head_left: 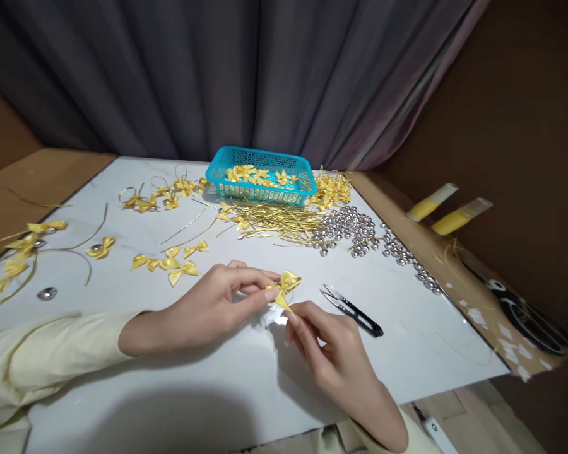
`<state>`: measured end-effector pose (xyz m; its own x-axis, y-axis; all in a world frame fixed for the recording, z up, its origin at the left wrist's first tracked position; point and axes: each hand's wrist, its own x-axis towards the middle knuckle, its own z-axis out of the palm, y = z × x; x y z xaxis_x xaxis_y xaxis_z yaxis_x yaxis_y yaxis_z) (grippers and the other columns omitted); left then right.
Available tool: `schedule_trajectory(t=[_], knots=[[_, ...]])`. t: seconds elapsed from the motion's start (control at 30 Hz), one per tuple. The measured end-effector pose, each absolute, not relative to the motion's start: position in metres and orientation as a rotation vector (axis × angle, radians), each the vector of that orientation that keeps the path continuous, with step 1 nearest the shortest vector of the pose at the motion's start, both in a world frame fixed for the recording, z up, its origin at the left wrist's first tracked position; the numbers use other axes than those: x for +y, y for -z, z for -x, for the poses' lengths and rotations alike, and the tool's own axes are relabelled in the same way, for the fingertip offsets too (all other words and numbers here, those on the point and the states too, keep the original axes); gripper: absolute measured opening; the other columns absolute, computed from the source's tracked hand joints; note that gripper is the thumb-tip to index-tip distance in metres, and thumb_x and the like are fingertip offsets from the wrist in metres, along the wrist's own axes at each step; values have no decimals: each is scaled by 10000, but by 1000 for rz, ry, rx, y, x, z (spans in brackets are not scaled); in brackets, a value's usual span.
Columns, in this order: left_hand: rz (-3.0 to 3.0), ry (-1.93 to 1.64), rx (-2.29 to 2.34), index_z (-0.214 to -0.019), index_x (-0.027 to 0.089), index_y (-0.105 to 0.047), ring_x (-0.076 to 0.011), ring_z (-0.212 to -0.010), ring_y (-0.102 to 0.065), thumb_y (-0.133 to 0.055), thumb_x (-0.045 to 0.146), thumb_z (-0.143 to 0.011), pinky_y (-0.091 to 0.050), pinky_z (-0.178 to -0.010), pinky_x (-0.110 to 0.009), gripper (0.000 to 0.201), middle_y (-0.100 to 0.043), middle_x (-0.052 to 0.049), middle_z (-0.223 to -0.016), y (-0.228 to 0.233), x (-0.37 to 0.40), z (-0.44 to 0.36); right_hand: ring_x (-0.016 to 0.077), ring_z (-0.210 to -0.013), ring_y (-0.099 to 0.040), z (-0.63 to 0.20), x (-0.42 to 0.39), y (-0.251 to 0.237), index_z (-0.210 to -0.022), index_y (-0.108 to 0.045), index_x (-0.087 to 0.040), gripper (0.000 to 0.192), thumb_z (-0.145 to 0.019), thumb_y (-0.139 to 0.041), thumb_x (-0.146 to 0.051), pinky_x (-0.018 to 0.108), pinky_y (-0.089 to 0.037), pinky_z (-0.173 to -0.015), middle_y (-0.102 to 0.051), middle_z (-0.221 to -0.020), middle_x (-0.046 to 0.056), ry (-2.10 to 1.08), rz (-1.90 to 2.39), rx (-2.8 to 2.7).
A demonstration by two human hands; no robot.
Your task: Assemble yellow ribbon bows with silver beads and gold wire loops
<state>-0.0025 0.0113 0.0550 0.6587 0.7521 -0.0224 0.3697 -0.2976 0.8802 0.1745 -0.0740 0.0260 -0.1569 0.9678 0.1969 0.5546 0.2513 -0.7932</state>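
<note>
A small yellow satin ribbon bow [289, 279] is pinched between the thumb and fingers of my left hand [231, 293], above the white tabletop. My right hand [329, 343] pinches the lower tip of the same bow with thumb and forefinger. Something shiny and golden shows at the bow's middle, partly covered by the left fingers. A crumpled white piece [268, 314] lies just under the left fingertips; its kind is unclear. Black-handled thread snips [355, 312] rest on the table to the right of the bow, blades pointing away to the left.
A turquoise basket [265, 195] with yellow bows stands at the back. Before it lie gold cords [274, 221] and silver heart-shaped pieces [353, 227]. Loose bows [170, 258] are on the left. Two glue bottles [461, 216] and scissors [530, 321] are along the right edge.
</note>
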Motion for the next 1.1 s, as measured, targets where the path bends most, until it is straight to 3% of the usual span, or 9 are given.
schedule_trajectory(t=[0.27, 0.6, 0.83, 1.1], knots=[[-1654, -491, 770, -838, 185, -719, -264, -1199, -521, -578, 358, -839, -416, -966, -327, 223, -661, -82, -1168, -57, 13, 4, 63, -440, -363, -171, -75, -29, -687, -490, -164, 241, -903, -392, -121, 174, -287, -440, -460, -551, -32, -599, 1326, -1828], [-1325, -432, 666, -849, 212, -741, -248, -1313, -388, -622, 310, -810, -221, -1103, -428, 159, -642, -83, -1199, -56, 15, 2, 66, -426, -371, -169, -77, -28, -708, -499, -171, 213, -879, -401, -90, 181, -306, -441, -471, -556, -29, -462, 1297, -1812], [-1283, -386, 647, -872, 220, -745, -244, -1350, -323, -601, 295, -827, -204, -1108, -409, 168, -584, -68, -1282, -56, 13, 2, 76, -456, -381, -168, -77, -24, -737, -491, -166, 197, -848, -377, -50, 181, -327, -472, -460, -571, -23, -363, 1290, -1829], [-1283, -392, 664, -797, 220, -739, -227, -1383, -243, -601, 276, -814, -195, -1108, -420, 150, -676, -72, -1138, -56, 13, 1, 76, -439, -367, -165, -76, -27, -676, -435, -182, 239, -782, -335, 8, 182, -309, -454, -435, -545, -26, -226, 1301, -1837]])
